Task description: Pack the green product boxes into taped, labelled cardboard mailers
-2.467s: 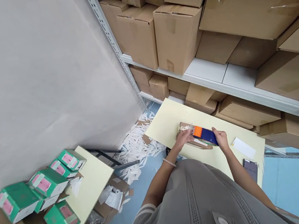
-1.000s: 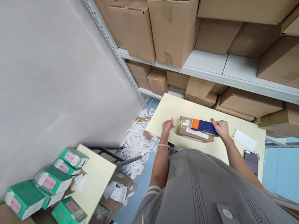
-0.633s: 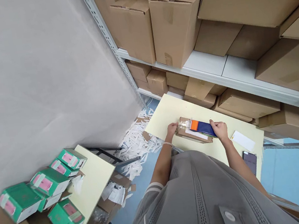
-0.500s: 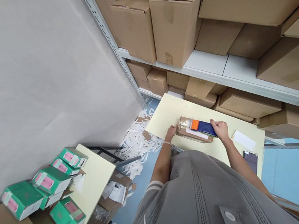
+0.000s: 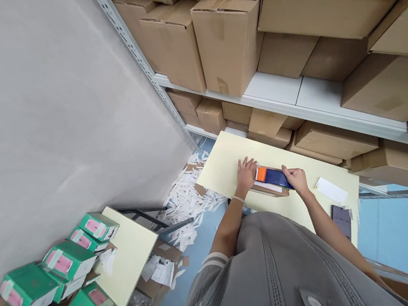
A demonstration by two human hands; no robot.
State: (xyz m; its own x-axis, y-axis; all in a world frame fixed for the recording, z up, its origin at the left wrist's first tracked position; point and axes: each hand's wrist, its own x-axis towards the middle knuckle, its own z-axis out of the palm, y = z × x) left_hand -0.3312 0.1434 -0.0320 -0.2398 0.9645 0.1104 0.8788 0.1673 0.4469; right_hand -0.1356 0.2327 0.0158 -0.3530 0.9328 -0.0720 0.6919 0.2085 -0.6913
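Observation:
A small cardboard box (image 5: 279,193) with a white label (image 5: 268,185) lies on the pale yellow table (image 5: 223,155) in front of me. My right hand (image 5: 297,179) is closed round the dark blue end of a tape dispenser (image 5: 276,178), which lies over the box top with its orange end toward the left. My left hand (image 5: 247,173) rests flat over the left end of the box, fingers spread, close to the orange end. It covers that part of the box.
On the table's right are a white card (image 5: 331,190) and a phone (image 5: 342,221). Behind stands a shelf rack (image 5: 274,88) full of cardboard boxes. Green boxes (image 5: 69,262) sit on a second table (image 5: 135,235) at left. Paper strips (image 5: 187,206) litter the floor.
My left hand has moved from the box's left side up onto its left end, and its fingers have spread out. My right hand keeps hold of the tape dispenser.

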